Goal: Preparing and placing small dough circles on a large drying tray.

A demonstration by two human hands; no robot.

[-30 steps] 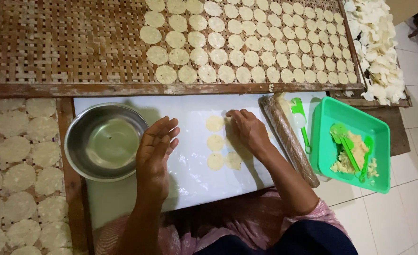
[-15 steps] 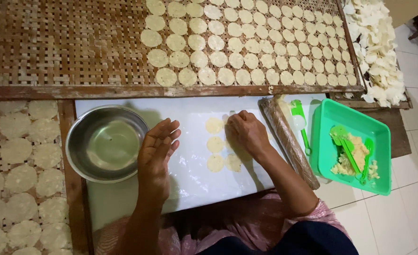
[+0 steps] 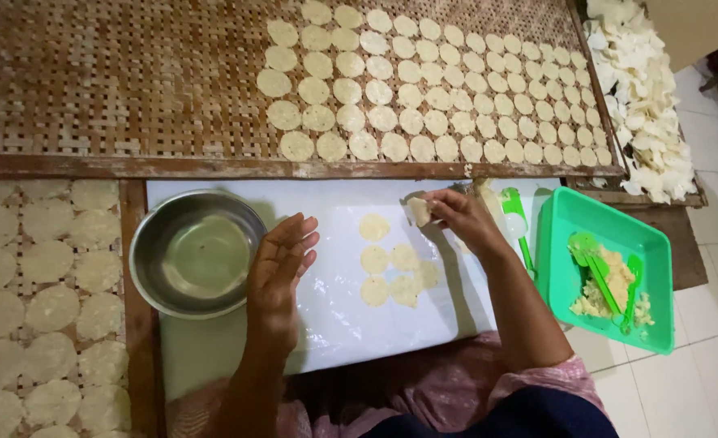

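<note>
— Pinching anything, that right hand?

— Yes. Its fingertips are pressed together on a small pale dough disc, lifted just off the white sheet at about one o'clock from the sheet's middle.

— And the left hand?

— Spread flat, fingers together, palm down on the sheet, holding nothing. It lies just beside the steel bowl, which sits at its nine o'clock.

— What else is on the sheet?

— A small cluster of flat dough rounds between the two hands, some overlapping at their edges. The held disc hangs at their one o'clock, apart from them.

— Further out?

— At twelve o'clock, a woven bamboo tray with rows of rounds filling its right part. At nine o'clock, another rack of larger pale discs. At three o'clock, a green plastic tray on the tiled floor, holding crumbly dough and green scrapers. Just past the right hand lies another green-handled tool, at the sheet's edge. Far at two o'clock, a heap of white chips.
</note>
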